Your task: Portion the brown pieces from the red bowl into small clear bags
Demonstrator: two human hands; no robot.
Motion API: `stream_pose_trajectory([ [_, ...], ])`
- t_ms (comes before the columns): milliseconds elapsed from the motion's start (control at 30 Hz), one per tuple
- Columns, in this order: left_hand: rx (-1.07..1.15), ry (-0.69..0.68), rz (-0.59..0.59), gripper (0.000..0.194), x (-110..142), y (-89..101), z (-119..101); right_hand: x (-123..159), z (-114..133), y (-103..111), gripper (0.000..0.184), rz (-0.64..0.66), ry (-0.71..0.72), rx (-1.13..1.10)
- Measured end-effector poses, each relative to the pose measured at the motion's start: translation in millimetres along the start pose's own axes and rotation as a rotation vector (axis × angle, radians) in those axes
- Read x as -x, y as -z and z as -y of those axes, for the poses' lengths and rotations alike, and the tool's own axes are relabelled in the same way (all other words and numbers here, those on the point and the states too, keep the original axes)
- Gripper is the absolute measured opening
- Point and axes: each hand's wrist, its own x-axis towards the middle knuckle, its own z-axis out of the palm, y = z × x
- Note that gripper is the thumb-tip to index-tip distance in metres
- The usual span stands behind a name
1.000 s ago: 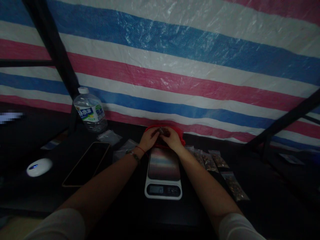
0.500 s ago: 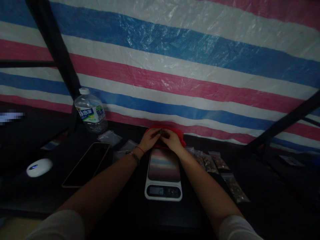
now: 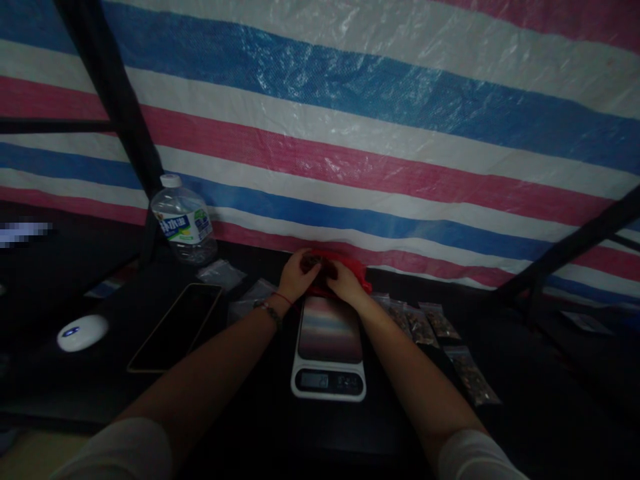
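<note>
A red plastic bag (image 3: 357,267) lies behind the kitchen scale (image 3: 330,333), and both hands are at it. My left hand (image 3: 294,277) curls its thumb and fingers around a clump of dark brown dried pieces (image 3: 311,264). My right hand (image 3: 346,285) is closed beside it, its fingertips lost in shadow among the bag and the brown pieces. What those fingertips grip is too dark to make out. The scale's white body sits below my wrists, its mirror-like plate bare and its display lit.
Several filled zip bags (image 3: 420,325) of brown pieces lie right of the scale. Left are clear plastic bags (image 3: 220,275), a phone (image 3: 175,327), a white mouse (image 3: 83,332) and a clear bottle (image 3: 183,223). A striped plastic sheet (image 3: 350,133) hangs behind the black table.
My hands have parted slightly; the left has shifted a little left and up, with a dark brown clump now showing in it. The display looks the same.
</note>
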Motion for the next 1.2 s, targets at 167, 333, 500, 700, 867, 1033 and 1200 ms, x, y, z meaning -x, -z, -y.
stream_pose_trajectory([
  [167, -0.180, -0.046, -0.082, 0.029, -1.6, 4.8, -6.0, 2.6, 1.0, -2.8, 0.036, 0.224, 0.149, 0.181],
  [333, -0.209, -0.113, -0.045, 0.032, 0.8, 2.9, -7.3, -0.5, 3.8, 5.4, 0.028, 0.353, 0.161, 0.394],
  [500, -0.198, -0.170, 0.092, 0.033, 3.7, 2.0, -11.5, -3.4, 6.3, 15.6, 0.030, 0.281, 0.113, 0.563],
  [700, -0.206, -0.168, 0.161, 0.039, 3.2, 4.3, -13.7, -3.1, 3.0, 21.8, 0.032, 0.219, 0.104, 0.477],
  [867, -0.196, -0.139, 0.267, 0.037, 3.1, 3.5, -12.9, -6.2, 3.4, 28.0, 0.027, 0.002, 0.065, 0.305],
  [1033, -0.190, -0.112, 0.378, 0.040, 3.3, 2.2, -13.8, -6.1, 9.2, 26.1, 0.026, -0.051, 0.076, 0.064],
  [1200, -0.183, -0.090, 0.393, 0.039, 3.3, 2.8, -14.6, -2.7, 20.6, 26.2, 0.027, 0.088, 0.136, 0.067],
])
